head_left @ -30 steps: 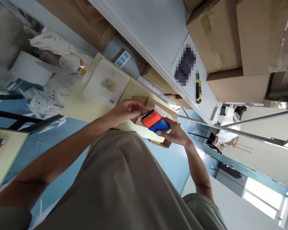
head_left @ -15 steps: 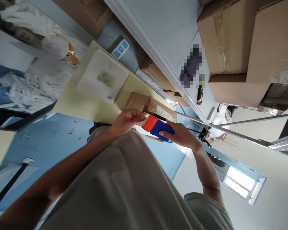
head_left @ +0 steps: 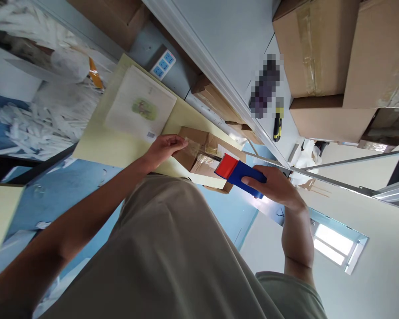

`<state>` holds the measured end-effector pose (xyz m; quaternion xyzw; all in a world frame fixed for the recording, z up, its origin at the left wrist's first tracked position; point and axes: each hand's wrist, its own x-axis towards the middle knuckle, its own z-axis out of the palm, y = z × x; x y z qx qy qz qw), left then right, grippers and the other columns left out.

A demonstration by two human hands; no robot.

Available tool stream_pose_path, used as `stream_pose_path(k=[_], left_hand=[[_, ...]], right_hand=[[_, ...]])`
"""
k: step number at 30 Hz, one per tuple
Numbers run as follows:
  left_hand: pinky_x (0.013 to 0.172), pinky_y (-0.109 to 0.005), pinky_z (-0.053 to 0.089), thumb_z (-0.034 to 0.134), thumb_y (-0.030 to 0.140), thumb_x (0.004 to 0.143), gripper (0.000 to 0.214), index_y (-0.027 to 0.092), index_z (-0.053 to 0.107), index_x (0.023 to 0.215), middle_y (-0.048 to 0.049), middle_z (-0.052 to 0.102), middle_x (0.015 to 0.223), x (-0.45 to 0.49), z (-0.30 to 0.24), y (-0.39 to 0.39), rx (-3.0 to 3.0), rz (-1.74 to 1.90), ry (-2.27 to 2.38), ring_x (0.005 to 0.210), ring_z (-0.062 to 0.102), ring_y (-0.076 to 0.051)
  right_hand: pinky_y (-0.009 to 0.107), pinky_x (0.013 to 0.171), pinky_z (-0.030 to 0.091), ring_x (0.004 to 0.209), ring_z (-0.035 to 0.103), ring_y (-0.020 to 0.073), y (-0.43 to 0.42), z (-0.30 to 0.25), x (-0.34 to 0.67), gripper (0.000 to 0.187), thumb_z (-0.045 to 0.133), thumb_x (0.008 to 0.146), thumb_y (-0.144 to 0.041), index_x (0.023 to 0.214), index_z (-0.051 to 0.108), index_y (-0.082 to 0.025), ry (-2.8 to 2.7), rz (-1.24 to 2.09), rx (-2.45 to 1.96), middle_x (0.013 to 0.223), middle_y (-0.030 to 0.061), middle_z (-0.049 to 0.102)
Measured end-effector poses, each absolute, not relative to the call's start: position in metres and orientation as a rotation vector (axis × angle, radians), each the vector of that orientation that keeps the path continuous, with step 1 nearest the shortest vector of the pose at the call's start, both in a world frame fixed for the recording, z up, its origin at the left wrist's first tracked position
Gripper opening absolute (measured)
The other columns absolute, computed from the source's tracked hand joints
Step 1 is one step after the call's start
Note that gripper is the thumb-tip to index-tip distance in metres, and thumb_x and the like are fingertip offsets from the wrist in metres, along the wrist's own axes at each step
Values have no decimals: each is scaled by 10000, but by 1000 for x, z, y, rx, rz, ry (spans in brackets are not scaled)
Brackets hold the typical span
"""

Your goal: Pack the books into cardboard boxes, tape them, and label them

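Observation:
My right hand (head_left: 275, 184) is wrapped round a blue and red tape dispenser (head_left: 242, 175), its red end pointing left over the box. The thumb lies across the blue body. My left hand (head_left: 168, 148) is closed in a pinch at the box's left end. A clear strip of packing tape (head_left: 193, 147) shows beside its fingertips and seems to run from them toward the dispenser; the pinched end itself is hidden. Beneath both hands a brown cardboard box (head_left: 199, 166) lies on the pale yellow table (head_left: 119, 146), with shiny tape on its surface.
A white printed sheet or packet (head_left: 141, 106) lies on the table, left of the box. Behind it is a power strip (head_left: 162, 64). On the grey shelf sit a yellow and black utility knife (head_left: 278, 126) and large cartons (head_left: 314, 48). White scraps (head_left: 29, 128) pile at left.
My hands have moved apart: the left went left and up to the box's end, the right went right with the tape dispenser. More of the box's taped top shows between them.

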<state>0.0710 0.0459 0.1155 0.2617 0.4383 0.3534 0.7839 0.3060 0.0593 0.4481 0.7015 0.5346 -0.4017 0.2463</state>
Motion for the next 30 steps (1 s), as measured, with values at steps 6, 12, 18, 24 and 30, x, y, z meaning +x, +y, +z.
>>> stream_pose_path(k=[6, 12, 18, 24, 30], left_hand=[[601, -296, 383, 1005, 791, 618, 658, 224, 716, 784, 17, 606, 673, 89, 102, 42, 491, 738, 928, 617, 490, -126], [606, -296, 352, 1018, 810, 556, 716, 211, 717, 809, 21, 669, 705, 101, 95, 37, 433, 715, 990, 646, 499, -118], [710, -290, 352, 951, 743, 724, 637, 175, 763, 943, 82, 696, 747, 110, 89, 33, 480, 675, 980, 752, 487, -89], [786, -282, 397, 921, 718, 816, 638, 166, 707, 1054, 76, 687, 825, 106, 79, 29, 717, 716, 1176, 812, 563, -88], [1114, -435, 565, 906, 601, 832, 772, 201, 667, 1448, -159, 659, 1583, 81, 104, 34, 1108, 900, 943, 1402, 646, -320]], right_hand=[[309, 542, 412, 590, 633, 163, 65, 437, 292, 677, 696, 977, -889, 781, 662, -242, 1565, -1013, 1941, 659, 16, 693], [325, 586, 402, 644, 640, 181, 72, 428, 286, 681, 667, 993, -898, 823, 694, -239, 1596, -969, 1901, 661, 17, 660], [325, 598, 413, 672, 662, 185, 75, 421, 283, 724, 651, 976, -937, 788, 666, -238, 1594, -1004, 1897, 680, 26, 654], [328, 599, 419, 685, 670, 187, 72, 421, 281, 737, 652, 962, -958, 783, 653, -244, 1615, -1024, 1904, 705, 29, 667], [334, 607, 411, 682, 642, 187, 71, 423, 280, 734, 629, 989, -947, 784, 664, -243, 1627, -1001, 1873, 672, 26, 657]])
